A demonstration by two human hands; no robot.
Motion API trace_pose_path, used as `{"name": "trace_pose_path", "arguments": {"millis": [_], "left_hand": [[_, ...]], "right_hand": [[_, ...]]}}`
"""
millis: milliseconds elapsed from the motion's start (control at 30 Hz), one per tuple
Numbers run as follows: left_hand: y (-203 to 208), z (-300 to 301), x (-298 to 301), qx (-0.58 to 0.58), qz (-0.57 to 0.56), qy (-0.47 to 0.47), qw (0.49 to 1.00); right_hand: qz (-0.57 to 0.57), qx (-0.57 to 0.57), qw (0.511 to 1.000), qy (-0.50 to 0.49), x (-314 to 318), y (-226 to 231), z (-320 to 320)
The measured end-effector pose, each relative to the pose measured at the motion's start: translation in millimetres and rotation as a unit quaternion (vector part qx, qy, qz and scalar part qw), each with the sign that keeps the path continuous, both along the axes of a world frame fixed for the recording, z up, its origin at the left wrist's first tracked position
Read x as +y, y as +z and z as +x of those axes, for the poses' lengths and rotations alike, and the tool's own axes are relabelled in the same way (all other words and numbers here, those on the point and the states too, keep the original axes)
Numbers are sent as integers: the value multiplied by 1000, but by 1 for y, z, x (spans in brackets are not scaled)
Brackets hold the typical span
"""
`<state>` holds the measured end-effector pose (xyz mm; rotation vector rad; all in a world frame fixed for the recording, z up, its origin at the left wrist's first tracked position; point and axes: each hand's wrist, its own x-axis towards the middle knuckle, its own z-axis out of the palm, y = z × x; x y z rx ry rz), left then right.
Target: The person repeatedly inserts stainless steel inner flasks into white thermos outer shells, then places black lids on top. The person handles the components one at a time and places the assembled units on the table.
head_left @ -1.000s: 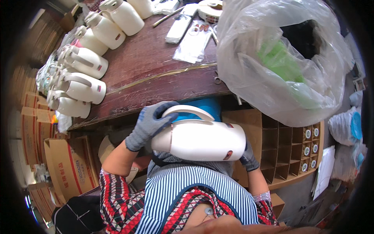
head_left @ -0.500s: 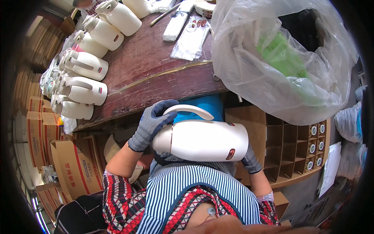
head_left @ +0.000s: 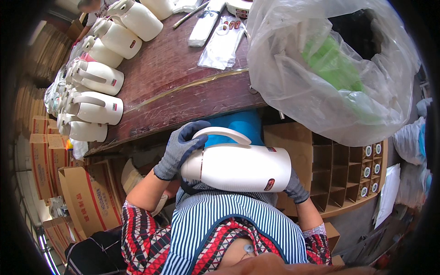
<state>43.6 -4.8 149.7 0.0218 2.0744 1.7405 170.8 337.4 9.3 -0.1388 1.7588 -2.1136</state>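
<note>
A white thermos jug (head_left: 243, 168) lies on its side across my lap, its lid end to the left and its base to the right. Its pale curved handle (head_left: 224, 133) faces the table. My left hand (head_left: 181, 149), in a grey and dark blue glove, is closed round the lid end where the handle begins. At the base, my right hand (head_left: 295, 189) wears the same kind of glove and holds the jug from beneath. The right fingers are mostly hidden behind the body. Small dark red stickers (head_left: 269, 184) show on the jug's side.
Several white jugs (head_left: 98, 75) stand along the left of the dark red table (head_left: 178, 68). Plastic sleeves (head_left: 221, 46) lie at the back. A large clear bag (head_left: 293, 82) hangs over the right. Below it is a divided carton (head_left: 337, 178); cartons (head_left: 87, 197) stand left. Another person is far left.
The jug has tipped slightly, its base end a little lower, with both hands still on it. The table and its jugs sit slightly further left in view.
</note>
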Motion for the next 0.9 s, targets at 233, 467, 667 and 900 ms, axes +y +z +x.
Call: {"name": "trace_pose_path", "arguments": {"millis": [233,467,667,900], "left_hand": [[-18,6,-13,-22,8,4,1000],[-26,21,-31,27,14,-17,999],[-72,31,-68,178,-112,8,978],[-118,36,-89,117,-71,106,985]], "right_hand": [[-16,-43,999,23,-1,23,22],[176,-32,983,28,-4,33,35],[271,11,960,67,-20,75,2],[285,173,937,105,-46,64,-25]]}}
